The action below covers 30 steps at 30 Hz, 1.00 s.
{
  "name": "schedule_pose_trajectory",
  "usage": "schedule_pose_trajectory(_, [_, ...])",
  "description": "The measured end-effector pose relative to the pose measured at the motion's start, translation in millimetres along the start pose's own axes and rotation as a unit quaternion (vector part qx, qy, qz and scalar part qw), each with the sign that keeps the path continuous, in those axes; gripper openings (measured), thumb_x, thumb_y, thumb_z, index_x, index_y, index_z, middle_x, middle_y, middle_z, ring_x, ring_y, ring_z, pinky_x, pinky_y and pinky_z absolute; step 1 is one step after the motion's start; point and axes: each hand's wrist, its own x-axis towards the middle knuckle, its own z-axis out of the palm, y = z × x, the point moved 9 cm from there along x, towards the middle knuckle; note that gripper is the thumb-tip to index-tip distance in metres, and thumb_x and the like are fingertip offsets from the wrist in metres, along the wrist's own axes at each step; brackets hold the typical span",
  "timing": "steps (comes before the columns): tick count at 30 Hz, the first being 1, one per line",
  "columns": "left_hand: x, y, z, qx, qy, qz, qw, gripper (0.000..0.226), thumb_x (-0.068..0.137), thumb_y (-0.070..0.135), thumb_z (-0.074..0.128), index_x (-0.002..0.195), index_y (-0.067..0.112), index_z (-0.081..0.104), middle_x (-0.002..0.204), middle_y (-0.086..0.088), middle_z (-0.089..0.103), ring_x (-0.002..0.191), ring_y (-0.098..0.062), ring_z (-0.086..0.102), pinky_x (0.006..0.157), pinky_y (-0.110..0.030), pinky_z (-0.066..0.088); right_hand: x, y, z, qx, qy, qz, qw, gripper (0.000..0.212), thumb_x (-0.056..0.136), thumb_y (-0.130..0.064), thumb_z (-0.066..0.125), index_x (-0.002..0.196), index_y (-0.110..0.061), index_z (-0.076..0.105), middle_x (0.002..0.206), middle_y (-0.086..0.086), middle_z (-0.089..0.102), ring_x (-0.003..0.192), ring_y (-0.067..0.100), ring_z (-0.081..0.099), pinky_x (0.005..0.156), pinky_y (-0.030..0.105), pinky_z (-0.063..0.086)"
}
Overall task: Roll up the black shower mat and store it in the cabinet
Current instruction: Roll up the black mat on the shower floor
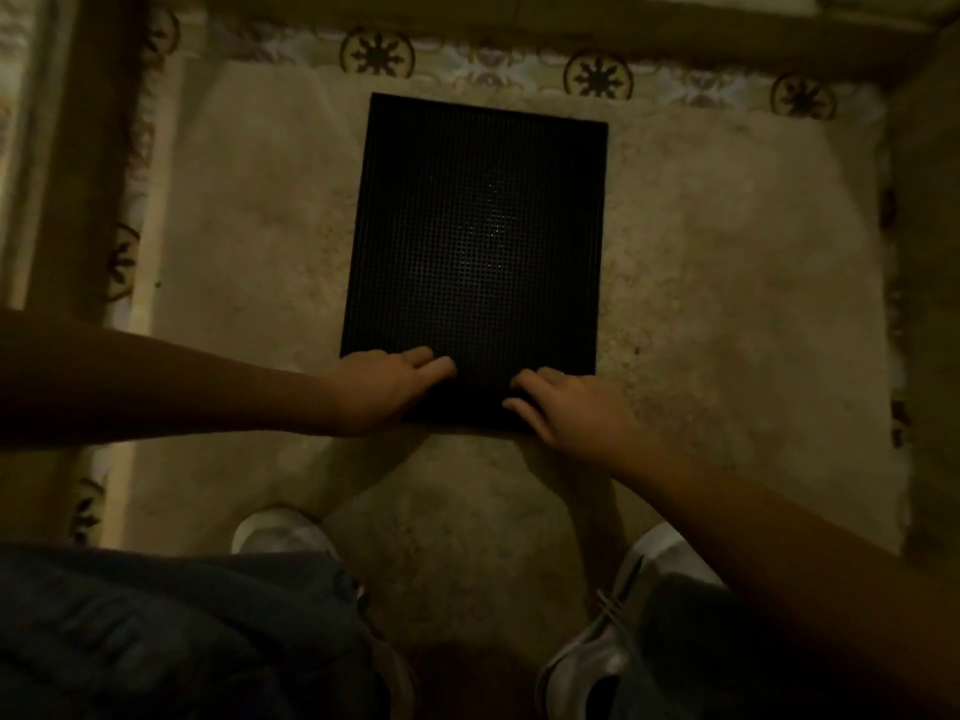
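Note:
The black shower mat (pixel 478 236) lies flat on a pale fluffy rug, a dark rectangle with a fine grid of holes. My left hand (pixel 379 389) rests on its near left corner, fingers laid over the mat's near edge. My right hand (pixel 571 407) lies on the near right corner in the same way, fingers curled over the edge. The near edge looks slightly thickened under my fingers; whether it is folded over I cannot tell in the dim light. No cabinet can be made out.
The pale rug (pixel 727 304) covers a floor of patterned tiles (pixel 597 75). A wooden frame or door edge (pixel 88 148) runs along the left. My two light shoes (pixel 280 532) (pixel 613 652) stand on the rug just below the mat.

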Motion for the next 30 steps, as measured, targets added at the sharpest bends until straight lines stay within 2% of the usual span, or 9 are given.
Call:
schedule_pose_trajectory(5, [9.6,1.8,-15.3,0.158,0.071,0.028,0.984,0.042,0.098,0.024,0.048,0.139,0.019,0.043,0.138,-0.01,0.035,0.121,-0.028,0.039,0.086,-0.039,0.043,11.3,-11.0,-23.4,-0.105,0.12,0.013,0.987,0.022,0.092,-0.025,0.065,0.11,-0.013,0.063,0.099,0.011,0.059,0.087,0.03,0.054,0.069,0.041,0.041])
schedule_pose_trajectory(8, [12.0,8.9,-6.5,0.18,0.048,0.052,0.981,0.042,0.098,0.026,0.045,0.138,0.014,0.044,0.134,-0.011,0.041,0.115,-0.028,0.045,0.079,-0.038,0.045,11.8,-9.3,-13.9,-0.102,0.093,0.034,0.99,0.027,0.085,-0.014,0.074,0.11,-0.01,0.064,0.093,0.01,0.061,0.079,0.027,0.058,0.058,0.035,0.04])
schedule_pose_trajectory(11, [3.6,11.1,10.4,0.143,0.034,0.072,0.987,0.067,0.094,0.044,0.048,0.147,0.008,0.031,0.135,-0.012,0.037,0.113,-0.026,0.046,0.077,-0.037,0.049,1.9,-8.6,-10.1,-0.099,0.098,0.007,0.99,0.024,0.083,-0.016,0.078,0.103,-0.01,0.066,0.087,0.008,0.06,0.071,0.022,0.057,0.05,0.028,0.028])
schedule_pose_trajectory(14, [-3.1,5.5,24.5,0.159,0.042,0.07,0.984,0.076,0.097,0.047,0.042,0.154,0.009,0.01,0.14,-0.016,0.029,0.12,-0.028,0.037,0.093,-0.039,0.045,-8.8,-10.3,-7.5,-0.089,0.111,-0.031,0.989,0.029,0.091,-0.037,0.068,0.107,-0.013,0.066,0.093,0.005,0.062,0.075,0.019,0.058,0.056,0.026,0.031])
schedule_pose_trajectory(17, [0.5,-0.7,26.7,0.172,0.034,0.056,0.983,0.064,0.104,0.035,0.033,0.155,0.014,0.0,0.14,-0.018,0.028,0.118,-0.03,0.037,0.091,-0.041,0.045,-19.5,-8.4,10.2,-0.078,0.045,-0.043,0.995,0.051,0.09,-0.054,0.059,0.124,-0.016,0.058,0.11,0.004,0.06,0.089,0.019,0.056,0.066,0.027,0.04])
schedule_pose_trajectory(21, [4.0,-10.0,18.6,0.167,-0.002,0.051,0.985,0.063,0.101,0.035,0.043,0.153,0.016,0.013,0.137,-0.011,0.035,0.113,-0.026,0.044,0.082,-0.036,0.047,-20.2,1.1,6.5,-0.039,0.029,-0.045,0.998,0.046,0.097,-0.043,0.055,0.134,-0.016,0.056,0.12,0.006,0.061,0.098,0.023,0.057,0.072,0.032,0.049])
schedule_pose_trajectory(24, [1.1,-10.3,5.4,0.152,0.026,0.088,0.984,0.055,0.102,0.038,0.04,0.148,0.021,0.015,0.13,-0.006,0.042,0.104,-0.022,0.049,0.082,-0.036,0.049,-17.5,12.7,2.1,-0.006,0.021,-0.031,0.999,0.046,0.102,-0.046,0.043,0.144,-0.028,0.049,0.122,0.002,0.059,0.097,0.02,0.056,0.067,0.032,0.052])
schedule_pose_trajectory(28, [1.3,-13.2,-4.2,0.086,0.06,0.105,0.989,0.05,0.101,0.037,0.043,0.145,0.023,0.023,0.131,-0.005,0.033,0.092,-0.015,0.045,0.074,-0.032,0.047,-11.6,22.1,-5.7,0.045,0.028,-0.007,0.999,0.046,0.103,-0.048,0.038,0.146,-0.033,0.047,0.124,0.007,0.05,0.098,0.02,0.053,0.066,0.037,0.054])
schedule_pose_trajectory(30, [3.3,-18.9,-7.1,0.064,0.066,0.092,0.992,0.054,0.1,0.037,0.044,0.149,0.023,0.024,0.134,-0.006,0.03,0.102,-0.015,0.043,0.082,-0.031,0.047,-6.1,25.8,-8.8,0.062,0.034,0.012,0.997,0.047,0.103,-0.048,0.037,0.145,-0.03,0.049,0.123,0.008,0.049,0.101,0.02,0.05,0.069,0.041,0.054])
